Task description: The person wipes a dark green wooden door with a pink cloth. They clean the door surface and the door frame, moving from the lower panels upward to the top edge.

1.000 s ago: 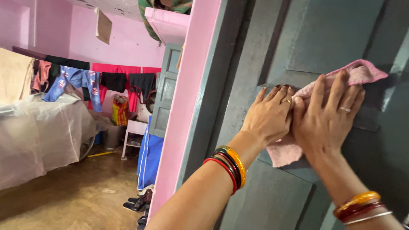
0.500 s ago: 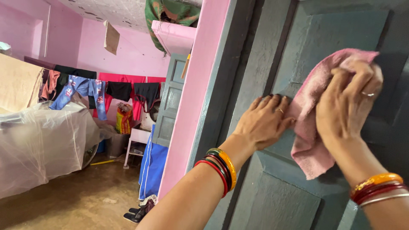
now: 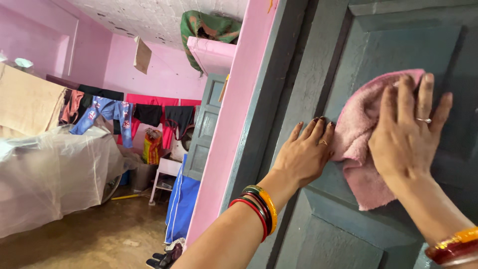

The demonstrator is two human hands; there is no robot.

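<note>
My right hand (image 3: 409, 135) lies flat with spread fingers on a pink cloth (image 3: 359, 144), pressing it against a grey-green panelled wooden door (image 3: 388, 45). The cloth hangs folded below the palm. My left hand (image 3: 303, 154) rests flat on the same door panel just left of the cloth, its fingertips touching the cloth's edge. Both wrists carry red, yellow and dark bangles, and each hand wears a ring.
A pink door frame (image 3: 224, 134) stands left of the door. Beyond it is a pink room with clothes on a line (image 3: 124, 112), a covered bed under a net (image 3: 50, 169), a white stool (image 3: 167, 172), a blue cloth (image 3: 181, 199) and shoes (image 3: 162, 256) on the floor.
My right hand opened from a bunched grip to a flat palm on the cloth. It and the cloth have moved slightly down the panel. The left hand stays put.
</note>
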